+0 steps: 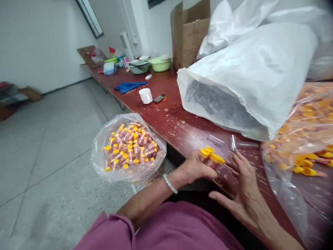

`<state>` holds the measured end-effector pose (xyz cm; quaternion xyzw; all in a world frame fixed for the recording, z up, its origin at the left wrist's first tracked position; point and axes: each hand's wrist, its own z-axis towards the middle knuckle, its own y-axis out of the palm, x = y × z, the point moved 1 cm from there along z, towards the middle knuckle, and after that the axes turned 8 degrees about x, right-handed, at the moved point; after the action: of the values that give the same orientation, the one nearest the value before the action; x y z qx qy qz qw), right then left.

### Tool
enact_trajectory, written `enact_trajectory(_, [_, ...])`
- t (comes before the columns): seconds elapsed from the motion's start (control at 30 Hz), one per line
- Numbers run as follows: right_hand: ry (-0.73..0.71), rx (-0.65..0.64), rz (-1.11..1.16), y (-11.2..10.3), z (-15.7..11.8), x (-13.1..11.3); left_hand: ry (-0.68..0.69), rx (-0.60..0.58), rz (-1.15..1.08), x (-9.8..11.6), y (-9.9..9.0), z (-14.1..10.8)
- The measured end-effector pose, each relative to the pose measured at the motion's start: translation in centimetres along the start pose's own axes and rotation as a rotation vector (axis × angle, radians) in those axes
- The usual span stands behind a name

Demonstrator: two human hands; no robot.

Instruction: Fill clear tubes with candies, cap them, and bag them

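My left hand (195, 168) is closed around several small clear tubes with yellow caps (212, 156), held over the table's near edge. To its right my right hand (244, 187) is open, the thumb spread well away from the fingers. Its fingertips are at the near end of a clear empty tube (232, 142) on the table; whether they touch it I cannot tell. Another clear tube (215, 140) lies to the left of that one, and a further one (247, 145) to the right. A large white sack (247, 76) lies behind them, its mouth facing me, with clear tubes dimly visible inside.
Left of the red-brown table (166, 121), a clear plastic bag (99, 156) holds many filled, yellow-capped tubes. At right, another plastic bag (283, 198) has yellow caps with pink pieces. Farther back are a white mug (145, 96), a phone (159, 98), a blue cloth (128, 86), basins and a cardboard box (195, 41).
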<state>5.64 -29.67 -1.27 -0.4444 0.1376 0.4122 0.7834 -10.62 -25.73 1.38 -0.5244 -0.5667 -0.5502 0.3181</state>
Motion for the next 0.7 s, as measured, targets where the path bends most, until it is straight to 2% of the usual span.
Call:
enact_trajectory(0.07, [0.039,0.027,-0.032,-0.2,-0.1,0.3,0.212,0.204,0.202,2.6,-4.6,-0.1])
enact_trajectory(0.13, [0.049,0.018,-0.072,-0.5,-0.6,1.3,0.390,0.450,0.545,5.3,-9.9,-0.3])
enact_trajectory(0.17, [0.051,0.009,-0.082,-0.6,-0.8,1.9,0.423,0.585,0.763,6.5,-12.6,-0.5])
enact_trajectory(0.23, [0.050,0.008,-0.083,-0.9,-1.3,2.9,0.351,0.790,1.183,8.3,-17.6,-1.0])
enact_trajectory(0.27, [0.050,0.012,-0.083,-0.9,-1.4,3.2,0.294,0.804,1.344,8.8,-19.7,-1.2])
enact_trajectory(0.37, [0.041,0.020,-0.070,-0.7,-1.5,3.5,0.229,0.855,1.456,9.5,-24.5,-1.7])
enact_trajectory(0.47, [0.051,0.001,-0.058,-0.4,-1.2,3.3,0.202,0.918,1.521,9.3,-27.1,-1.7])
enact_trajectory(0.53, [0.067,-0.001,-0.054,-0.3,-1.1,3.1,0.287,0.935,1.491,9.4,-27.7,-1.4])
enact_trajectory(0.63, [0.098,0.017,-0.026,-0.3,-1.0,3.0,0.456,0.930,1.406,9.7,-26.4,-0.2])
enact_trajectory(0.7, [0.128,0.021,0.006,-0.3,-1.0,3.3,0.548,0.888,1.388,9.7,-23.9,0.9])
